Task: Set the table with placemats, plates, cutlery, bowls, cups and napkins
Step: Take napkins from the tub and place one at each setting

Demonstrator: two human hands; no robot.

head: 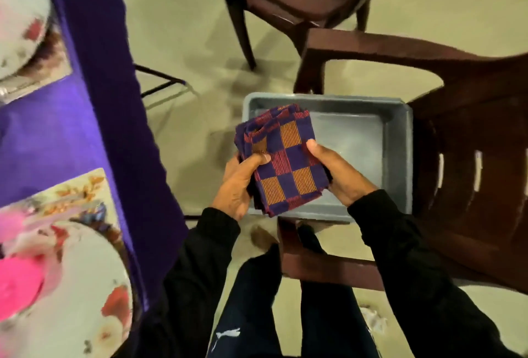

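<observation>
Both hands [281, 177] grip folded napkins [281, 157] — above tray [397, 134].

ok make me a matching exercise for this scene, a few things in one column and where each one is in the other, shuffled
Things:
1. folded checked purple-and-orange cloth napkins
2. grey rectangular plastic tub
3. round floral plate
4. pink bowl

Places:
A. on the brown plastic chair
B. on the floral plate
C. held by the left hand and the right hand
D. on the patterned placemat

Pairs: 1-C, 2-A, 3-D, 4-B
</observation>
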